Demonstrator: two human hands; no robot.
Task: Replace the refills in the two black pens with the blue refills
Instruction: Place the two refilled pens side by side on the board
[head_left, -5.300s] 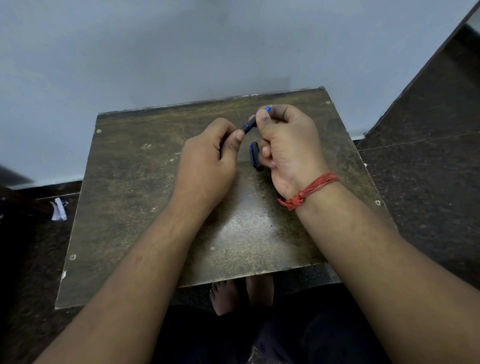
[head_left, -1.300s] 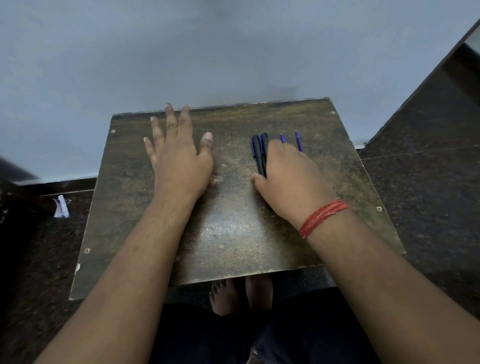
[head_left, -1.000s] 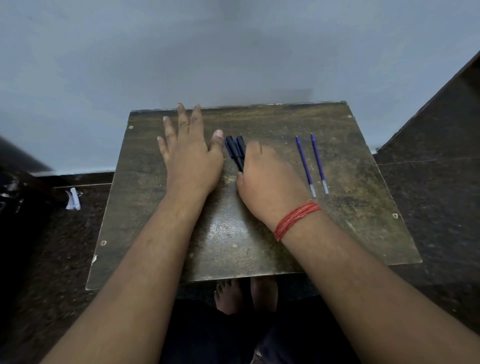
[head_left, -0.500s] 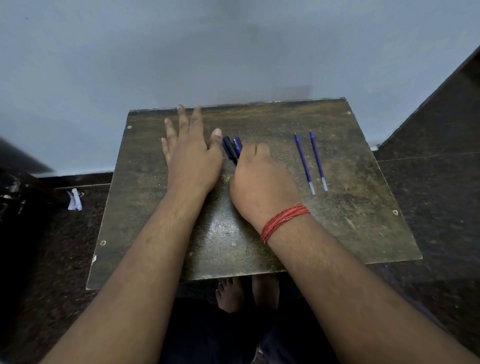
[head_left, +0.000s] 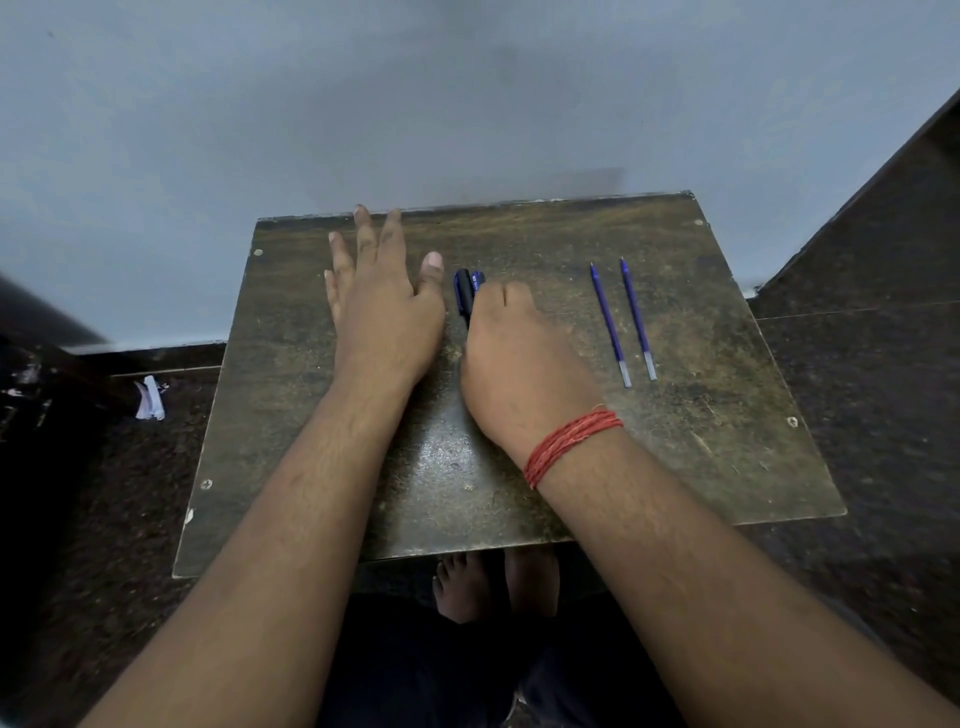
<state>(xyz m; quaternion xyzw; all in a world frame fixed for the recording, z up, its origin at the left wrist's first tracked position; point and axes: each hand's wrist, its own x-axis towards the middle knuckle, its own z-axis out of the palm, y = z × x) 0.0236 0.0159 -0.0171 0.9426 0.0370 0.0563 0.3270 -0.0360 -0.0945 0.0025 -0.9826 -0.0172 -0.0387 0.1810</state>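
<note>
Two black pens (head_left: 466, 291) with blue clips lie side by side near the middle of the brown table (head_left: 701, 415). My right hand (head_left: 514, 364), fingers curled, rests over their lower ends, so only the upper ends show. Whether it grips them I cannot tell. My left hand (head_left: 384, 306) lies flat on the table just left of the pens, fingers spread, holding nothing. Two thin blue refills (head_left: 623, 322) lie parallel on the table to the right, apart from both hands.
The table is small and stands against a pale wall (head_left: 467, 104). Dark floor surrounds it, with a white scrap (head_left: 149, 399) lying on the floor at the left. My bare feet (head_left: 493, 582) show under the table's near edge.
My right hand slid the two black pens left, away from the blue refills, and now curls over them. My left hand has stayed flat on the table.
</note>
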